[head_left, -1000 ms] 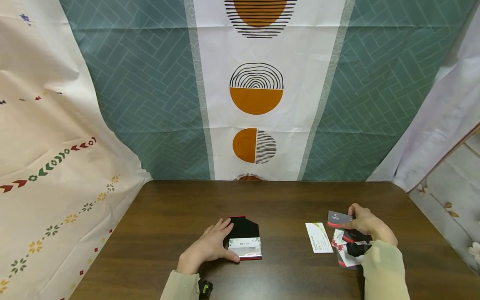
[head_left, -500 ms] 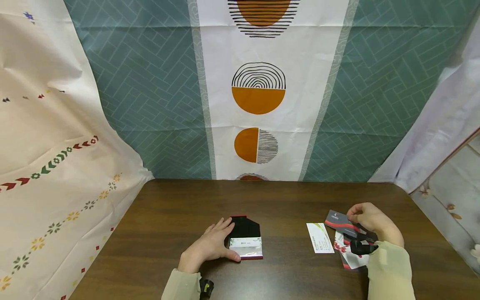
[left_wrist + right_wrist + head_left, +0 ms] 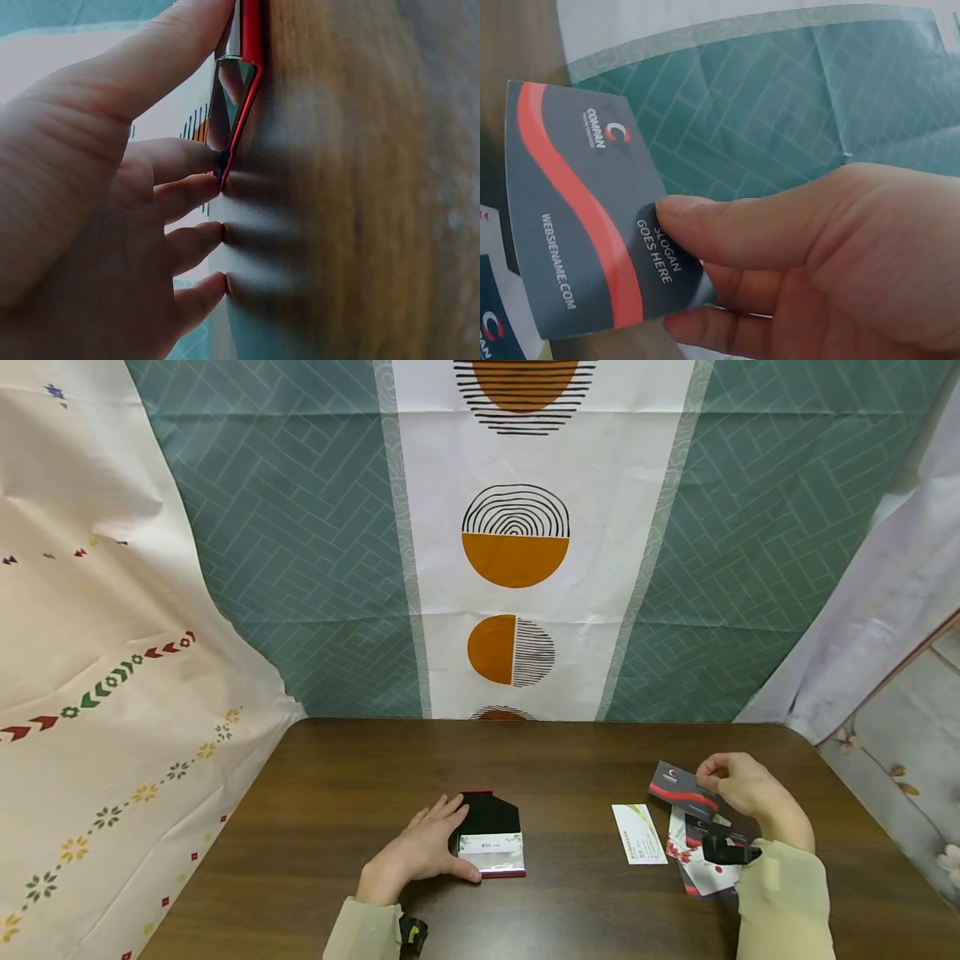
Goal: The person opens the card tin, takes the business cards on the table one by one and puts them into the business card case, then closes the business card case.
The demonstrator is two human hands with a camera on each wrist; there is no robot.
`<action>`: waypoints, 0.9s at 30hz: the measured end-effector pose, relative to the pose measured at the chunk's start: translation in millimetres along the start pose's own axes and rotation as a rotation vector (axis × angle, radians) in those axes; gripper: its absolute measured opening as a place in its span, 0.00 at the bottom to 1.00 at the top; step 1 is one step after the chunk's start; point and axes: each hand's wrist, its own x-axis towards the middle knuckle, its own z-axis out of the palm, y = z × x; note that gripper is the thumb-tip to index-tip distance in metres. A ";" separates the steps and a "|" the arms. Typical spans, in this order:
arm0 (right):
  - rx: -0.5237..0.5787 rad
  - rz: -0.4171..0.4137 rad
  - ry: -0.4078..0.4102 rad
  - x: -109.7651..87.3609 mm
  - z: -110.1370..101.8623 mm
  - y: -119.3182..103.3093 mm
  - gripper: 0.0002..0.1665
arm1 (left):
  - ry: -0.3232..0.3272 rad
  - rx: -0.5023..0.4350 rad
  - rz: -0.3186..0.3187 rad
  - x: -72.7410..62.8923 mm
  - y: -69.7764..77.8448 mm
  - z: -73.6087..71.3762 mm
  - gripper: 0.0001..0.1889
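My right hand [image 3: 759, 792] pinches a dark grey business card [image 3: 678, 791] with a red wavy stripe by one edge, between thumb and fingers. In the right wrist view this card [image 3: 577, 217] is raised and tilted, its printed face showing. Under it on the table lie other business cards [image 3: 705, 870], overlapping, one white with red flowers. With fingers spread, my left hand [image 3: 423, 857] rests at the left side of an opened business card case [image 3: 491, 814], black inside with red edges. Thumb and fingertips touch the case [image 3: 251, 45]. A white card [image 3: 489, 843] lies in it.
A white business card [image 3: 640, 835] with a green corner lies apart, left of the pile. All of this is on a brown wooden table [image 3: 360, 760]. Hanging cloths [image 3: 330, 568] stand behind the table and along both sides.
My right hand has lifted the grey card off the pile, moving slightly up and to the right, uncovering more of the cards beneath. The left hand has stayed at the card case.
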 end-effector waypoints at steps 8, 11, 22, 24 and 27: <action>0.003 -0.160 0.081 1.2 6.4 -17.5 0.03 | -0.001 0.001 -0.005 0.6 0.5 -0.2 0.56; 0.017 -0.195 0.105 2.3 9.7 -27.6 0.03 | -0.004 0.002 -0.008 0.7 0.9 -0.4 0.56; 0.104 -0.212 0.043 10.0 29.1 -55.8 0.03 | -0.001 0.010 -0.004 1.3 0.8 -0.4 0.56; 0.115 -0.213 0.036 12.3 35.6 -60.1 0.02 | 0.003 0.010 -0.003 1.1 1.0 -0.5 0.56; 0.136 -0.207 0.019 14.9 45.7 -67.6 0.03 | 0.005 0.007 -0.003 1.0 1.0 -0.6 0.56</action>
